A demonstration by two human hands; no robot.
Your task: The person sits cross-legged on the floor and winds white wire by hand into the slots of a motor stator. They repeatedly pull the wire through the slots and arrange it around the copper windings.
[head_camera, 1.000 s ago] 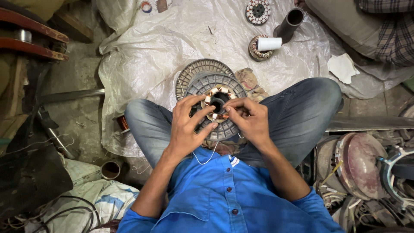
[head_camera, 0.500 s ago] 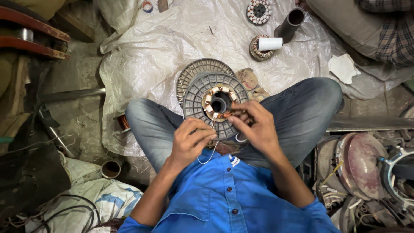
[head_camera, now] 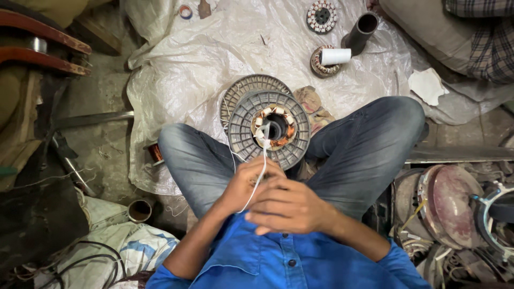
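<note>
A grey ribbed round stator [head_camera: 270,128] with copper windings and white sleeves at its core rests between my crossed legs in blue jeans. A white thread [head_camera: 262,166] runs from the core down to my hands. My left hand [head_camera: 243,184] pinches the thread close to my chest. My right hand [head_camera: 286,206] lies over it with fingers curled, also gripping the thread. Both hands sit below the stator, apart from it.
A second ribbed disc [head_camera: 241,91] lies behind the stator on a white plastic sheet [head_camera: 193,69]. Farther back are a small wound stator [head_camera: 321,16], a dark pipe [head_camera: 361,29], and a white roll [head_camera: 337,56]. Metal parts [head_camera: 455,203] crowd the right, cables [head_camera: 80,262] the lower left.
Both hands left the stator core and drew back toward my chest, pulling the white thread taut out of the windings.
</note>
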